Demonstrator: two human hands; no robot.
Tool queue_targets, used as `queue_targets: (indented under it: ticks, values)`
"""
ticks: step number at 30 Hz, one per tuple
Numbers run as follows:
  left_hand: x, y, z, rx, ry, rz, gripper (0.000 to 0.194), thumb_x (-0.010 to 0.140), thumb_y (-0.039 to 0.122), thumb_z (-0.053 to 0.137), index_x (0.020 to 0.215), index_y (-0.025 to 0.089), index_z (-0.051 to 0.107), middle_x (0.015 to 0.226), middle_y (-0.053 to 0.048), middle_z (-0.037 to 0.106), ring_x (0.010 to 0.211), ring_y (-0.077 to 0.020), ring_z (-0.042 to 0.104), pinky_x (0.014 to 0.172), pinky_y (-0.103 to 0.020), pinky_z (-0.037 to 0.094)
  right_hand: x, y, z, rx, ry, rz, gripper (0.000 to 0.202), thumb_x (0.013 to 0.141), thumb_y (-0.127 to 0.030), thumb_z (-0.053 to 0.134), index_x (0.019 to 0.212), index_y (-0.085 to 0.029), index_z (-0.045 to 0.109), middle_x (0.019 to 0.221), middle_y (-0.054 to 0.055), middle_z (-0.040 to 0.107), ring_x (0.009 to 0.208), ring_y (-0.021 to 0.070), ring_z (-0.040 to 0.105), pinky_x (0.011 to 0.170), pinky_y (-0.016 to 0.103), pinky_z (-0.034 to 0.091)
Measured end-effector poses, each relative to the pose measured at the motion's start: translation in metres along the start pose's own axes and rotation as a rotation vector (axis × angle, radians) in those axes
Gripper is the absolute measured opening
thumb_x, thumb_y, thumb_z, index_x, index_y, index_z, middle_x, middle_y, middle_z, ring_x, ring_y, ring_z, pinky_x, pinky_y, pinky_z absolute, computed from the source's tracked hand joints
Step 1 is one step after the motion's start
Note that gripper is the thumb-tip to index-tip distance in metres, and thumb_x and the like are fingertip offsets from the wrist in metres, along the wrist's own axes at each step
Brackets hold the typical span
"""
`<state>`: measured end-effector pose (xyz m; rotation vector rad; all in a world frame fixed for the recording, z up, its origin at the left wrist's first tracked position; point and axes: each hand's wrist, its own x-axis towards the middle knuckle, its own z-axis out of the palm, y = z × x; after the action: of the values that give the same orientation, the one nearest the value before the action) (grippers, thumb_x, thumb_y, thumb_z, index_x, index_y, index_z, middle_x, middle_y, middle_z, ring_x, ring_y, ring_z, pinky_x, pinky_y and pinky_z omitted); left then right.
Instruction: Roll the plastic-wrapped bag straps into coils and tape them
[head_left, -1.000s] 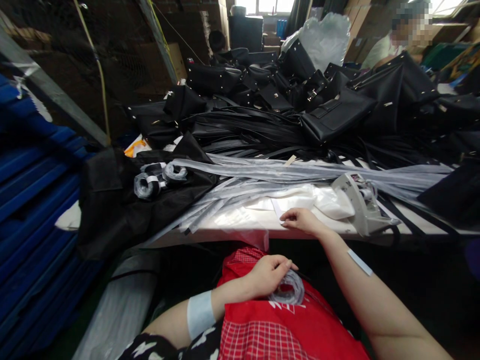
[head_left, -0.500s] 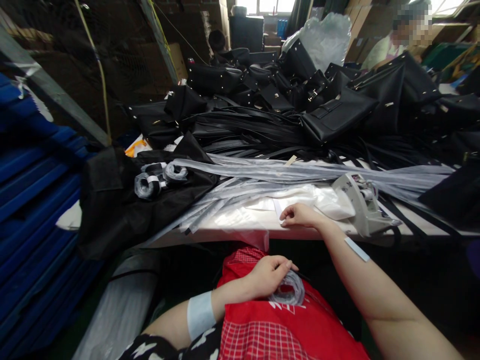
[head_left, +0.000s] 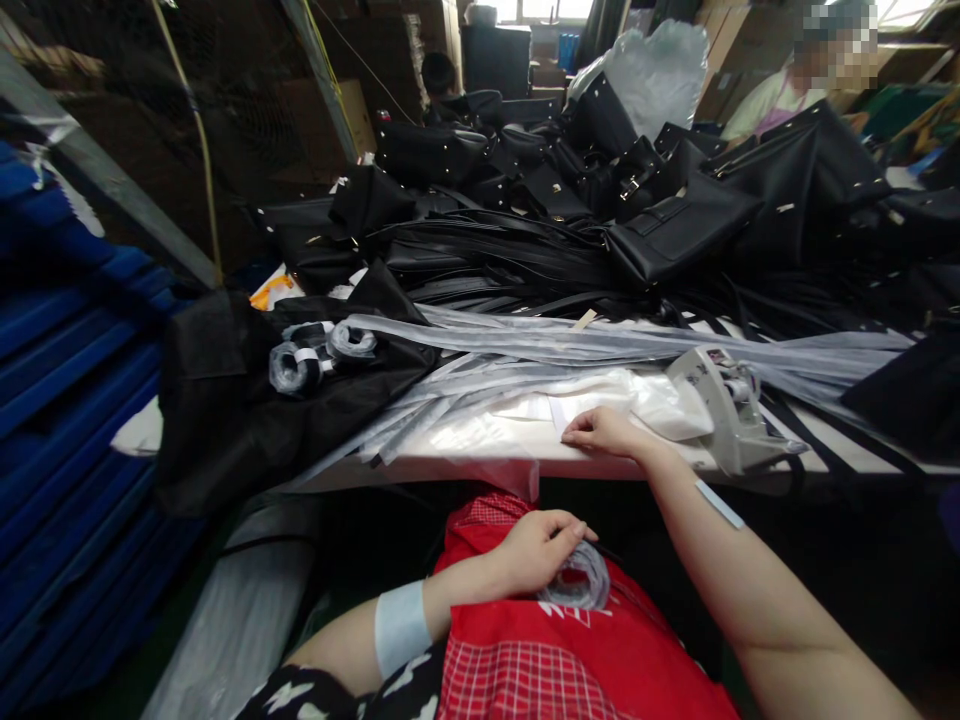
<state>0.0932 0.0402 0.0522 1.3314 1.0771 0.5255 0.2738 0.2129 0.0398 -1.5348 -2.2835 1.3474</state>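
My left hand (head_left: 541, 552) is closed on a coiled strap in clear plastic sleeving (head_left: 581, 580), held against the red apron (head_left: 637, 650) on my lap. At the table's front edge, my right hand (head_left: 604, 432) pinches the lower end of a small white paper strip (head_left: 558, 415). Just right of that hand stands a grey tape dispenser (head_left: 720, 410). Behind it, long plastic-sleeved straps (head_left: 525, 345) lie across the white table (head_left: 480, 450). Two similar coils, each with a white band or label, rest on black fabric (head_left: 352, 340) at the left.
Black leather bags (head_left: 682, 225) and loose black straps (head_left: 487, 250) are heaped along the back. Blue stacked panels (head_left: 75, 400) stand at far left, beside a plastic-wrapped roll (head_left: 240, 600). A person (head_left: 780, 100) is at the far right, beyond the bags.
My right hand and the paper strip have barely moved. The view has shifted very slightly; my left hand keeps the coil in the same place.
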Motion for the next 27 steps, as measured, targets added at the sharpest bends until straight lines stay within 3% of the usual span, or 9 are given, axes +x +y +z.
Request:
queue_targets:
  ticks: [5,9,13,16,21,27]
  values:
    - [0.005,0.0,-0.005,-0.005,0.026,0.056,0.043,0.092,0.042,0.047,0.103,0.012,0.075,0.097,-0.009,0.075,0.085,-0.0189,0.067,0.077,-0.026,0.049,-0.008,-0.007,0.014,-0.051,0.135,-0.026,0.018,0.075,-0.033,0.064,0.075,-0.019,0.075,0.069,0.002,0.072,0.064,0.0169,0.06,0.06,0.026,0.041]
    - [0.015,0.001,-0.021,-0.007,0.042,0.053,0.043,0.091,0.043,0.049,0.103,0.011,0.075,0.098,-0.01,0.075,0.087,-0.0203,0.067,0.078,-0.027,0.05,-0.022,-0.011,0.029,-0.025,0.243,-0.002,0.021,0.078,-0.034,0.06,0.077,-0.019,0.074,0.077,0.005,0.075,0.071,0.02,0.064,0.066,0.028,0.044]
    - [0.023,0.001,-0.034,0.043,0.081,0.037,0.043,0.091,0.044,0.05,0.102,0.01,0.075,0.093,-0.01,0.076,0.082,-0.0204,0.068,0.074,-0.027,0.05,-0.039,-0.014,0.039,0.077,0.277,0.065,0.024,0.078,-0.036,0.059,0.074,-0.017,0.073,0.067,0.006,0.073,0.061,0.0199,0.064,0.059,0.028,0.046]
    - [0.025,0.002,-0.037,0.099,0.181,0.031,0.039,0.091,0.041,0.051,0.099,0.012,0.075,0.093,-0.009,0.076,0.085,-0.0212,0.068,0.079,-0.029,0.05,-0.055,-0.025,0.041,0.176,0.277,0.063,0.027,0.079,-0.038,0.057,0.075,-0.016,0.072,0.061,0.005,0.07,0.052,0.0175,0.061,0.052,0.027,0.047]
    - [0.019,0.012,-0.033,0.174,0.354,0.203,0.029,0.092,0.034,0.053,0.1,0.017,0.074,0.099,-0.005,0.076,0.091,-0.0189,0.069,0.086,-0.027,0.05,-0.083,-0.055,0.044,0.298,0.299,-0.027,0.026,0.081,-0.039,0.059,0.079,-0.017,0.073,0.074,0.005,0.074,0.063,0.0174,0.064,0.057,0.025,0.049]
    - [0.005,0.026,-0.031,0.323,0.45,0.34,0.023,0.091,0.026,0.055,0.1,0.019,0.074,0.097,-0.004,0.076,0.089,-0.0183,0.07,0.083,-0.027,0.051,-0.101,-0.075,0.046,0.411,0.34,-0.11,0.026,0.083,-0.037,0.062,0.08,-0.016,0.076,0.068,0.003,0.072,0.06,0.016,0.064,0.057,0.025,0.051]
